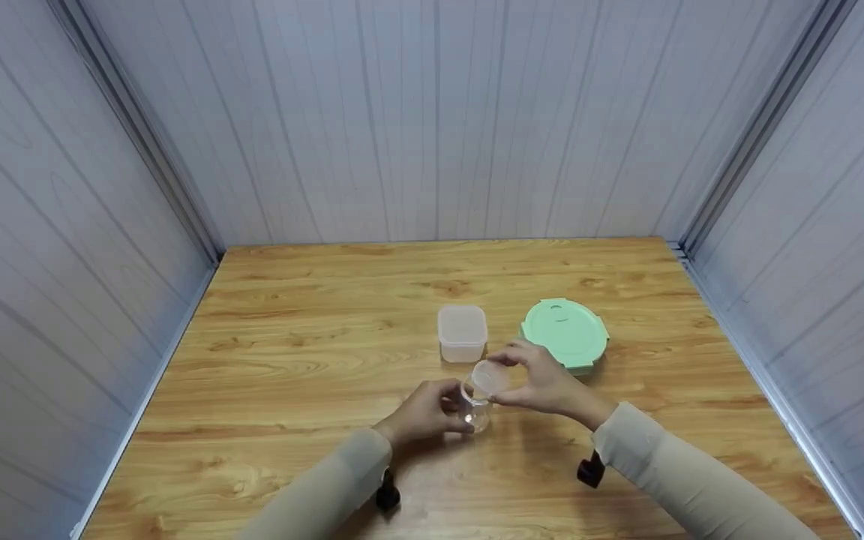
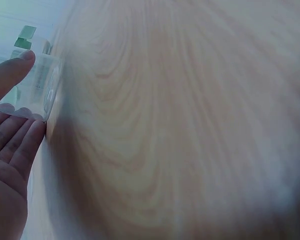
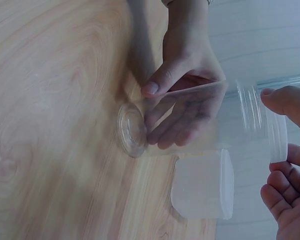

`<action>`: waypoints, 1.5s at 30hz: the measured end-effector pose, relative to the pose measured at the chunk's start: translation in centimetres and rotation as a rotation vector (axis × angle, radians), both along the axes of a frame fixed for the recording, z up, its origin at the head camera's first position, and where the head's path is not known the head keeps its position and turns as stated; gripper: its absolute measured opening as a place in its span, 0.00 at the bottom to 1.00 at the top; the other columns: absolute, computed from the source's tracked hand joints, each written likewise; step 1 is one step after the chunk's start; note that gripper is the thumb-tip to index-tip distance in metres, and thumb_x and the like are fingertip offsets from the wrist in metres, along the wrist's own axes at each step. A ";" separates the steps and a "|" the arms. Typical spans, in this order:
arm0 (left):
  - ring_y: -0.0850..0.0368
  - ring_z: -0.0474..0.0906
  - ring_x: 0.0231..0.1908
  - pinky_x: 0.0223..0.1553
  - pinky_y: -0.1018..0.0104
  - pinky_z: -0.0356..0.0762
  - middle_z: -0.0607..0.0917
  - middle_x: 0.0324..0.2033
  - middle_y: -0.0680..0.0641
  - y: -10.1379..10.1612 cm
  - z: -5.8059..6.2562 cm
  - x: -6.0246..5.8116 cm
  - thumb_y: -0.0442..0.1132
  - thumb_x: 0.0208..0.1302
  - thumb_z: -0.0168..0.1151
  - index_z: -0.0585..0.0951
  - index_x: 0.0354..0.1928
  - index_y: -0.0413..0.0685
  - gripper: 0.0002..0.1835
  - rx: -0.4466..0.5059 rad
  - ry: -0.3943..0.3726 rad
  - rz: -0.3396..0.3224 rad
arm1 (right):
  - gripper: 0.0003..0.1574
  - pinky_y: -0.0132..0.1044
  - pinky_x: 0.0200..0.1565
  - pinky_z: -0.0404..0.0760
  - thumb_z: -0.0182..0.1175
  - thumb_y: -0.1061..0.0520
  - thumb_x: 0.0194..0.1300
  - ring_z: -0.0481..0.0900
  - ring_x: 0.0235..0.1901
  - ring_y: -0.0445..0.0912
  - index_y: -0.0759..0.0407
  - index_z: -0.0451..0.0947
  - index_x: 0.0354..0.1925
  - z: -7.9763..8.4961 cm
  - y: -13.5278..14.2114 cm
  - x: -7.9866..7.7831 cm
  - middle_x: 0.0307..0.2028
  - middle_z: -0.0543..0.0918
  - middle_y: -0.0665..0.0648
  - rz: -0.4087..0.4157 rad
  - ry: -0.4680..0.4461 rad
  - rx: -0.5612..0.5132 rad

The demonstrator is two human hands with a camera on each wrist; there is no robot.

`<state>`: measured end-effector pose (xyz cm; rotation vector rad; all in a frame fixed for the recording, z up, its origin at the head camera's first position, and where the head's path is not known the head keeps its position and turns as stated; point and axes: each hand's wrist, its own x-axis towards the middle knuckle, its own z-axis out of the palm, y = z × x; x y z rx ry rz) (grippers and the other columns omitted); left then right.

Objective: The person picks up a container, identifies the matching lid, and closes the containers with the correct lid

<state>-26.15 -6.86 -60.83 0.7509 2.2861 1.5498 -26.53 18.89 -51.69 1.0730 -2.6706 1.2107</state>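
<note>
A clear plastic jar (image 1: 479,418) stands upright on the table, with my left hand (image 1: 426,411) gripping its side. In the right wrist view, the thumb and fingers curve round the jar's body (image 3: 190,130). My right hand (image 1: 541,381) pinches a translucent round lid (image 1: 490,376) by its edge. That lid (image 3: 277,140) is at the jar's mouth, beyond the screw threads (image 3: 247,107), and looks tilted in the head view. Whether it touches the rim, I cannot tell. The left wrist view shows only part of the jar (image 2: 40,95), between thumb and fingers.
Just behind the jar stands a frosted square-cornered container (image 1: 462,330) with its lid on. A round container with a mint-green clip lid (image 1: 565,330) stands behind the right hand. Panel walls (image 1: 432,120) enclose the wooden table (image 1: 289,337) at the back and sides.
</note>
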 end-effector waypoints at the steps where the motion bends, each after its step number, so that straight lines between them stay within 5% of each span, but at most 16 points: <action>1: 0.48 0.90 0.51 0.58 0.60 0.89 0.90 0.47 0.44 0.0 0.0 0.0 0.29 0.57 0.83 0.84 0.49 0.40 0.20 0.003 -0.004 0.000 | 0.34 0.48 0.58 0.87 0.84 0.54 0.55 0.85 0.52 0.51 0.62 0.87 0.58 0.0 -0.1 0.0 0.50 0.88 0.56 0.002 -0.003 0.006; 10: 0.40 0.90 0.53 0.60 0.51 0.88 0.90 0.46 0.36 0.1 -0.1 0.0 0.28 0.58 0.82 0.85 0.47 0.36 0.18 0.024 -0.020 -0.006 | 0.33 0.48 0.58 0.86 0.84 0.53 0.57 0.86 0.53 0.51 0.62 0.87 0.58 0.3 -1.0 0.1 0.50 0.89 0.56 0.013 -0.041 0.048; 25: 0.54 0.89 0.49 0.55 0.62 0.89 0.91 0.46 0.47 0.0 0.4 -0.1 0.30 0.58 0.82 0.86 0.50 0.42 0.19 -0.043 -0.017 0.005 | 0.31 0.44 0.56 0.86 0.85 0.54 0.53 0.87 0.50 0.50 0.63 0.88 0.54 -0.2 -1.5 -0.1 0.49 0.90 0.58 0.045 0.012 0.032; 32: 0.59 0.89 0.48 0.55 0.67 0.88 0.91 0.46 0.48 0.1 0.6 -0.1 0.30 0.58 0.82 0.86 0.48 0.42 0.18 -0.051 -0.006 0.009 | 0.34 0.44 0.57 0.87 0.85 0.54 0.53 0.88 0.52 0.52 0.65 0.87 0.57 -0.3 -1.6 0.0 0.52 0.90 0.60 0.043 -0.034 0.031; 39: 0.58 0.88 0.47 0.55 0.65 0.88 0.90 0.44 0.49 0.1 0.6 -0.1 0.30 0.57 0.83 0.86 0.48 0.42 0.18 -0.052 -0.004 0.012 | 0.35 0.50 0.59 0.87 0.85 0.52 0.54 0.88 0.53 0.55 0.65 0.87 0.57 -0.3 -1.6 0.1 0.53 0.89 0.61 0.036 -0.082 0.022; 45: 0.54 0.89 0.48 0.54 0.64 0.89 0.90 0.44 0.47 0.1 0.6 -0.1 0.30 0.56 0.83 0.86 0.47 0.42 0.18 -0.054 0.006 0.013 | 0.33 0.40 0.52 0.84 0.87 0.49 0.51 0.84 0.46 0.46 0.61 0.88 0.52 -0.6 -1.7 0.2 0.46 0.89 0.56 0.006 -0.068 -0.005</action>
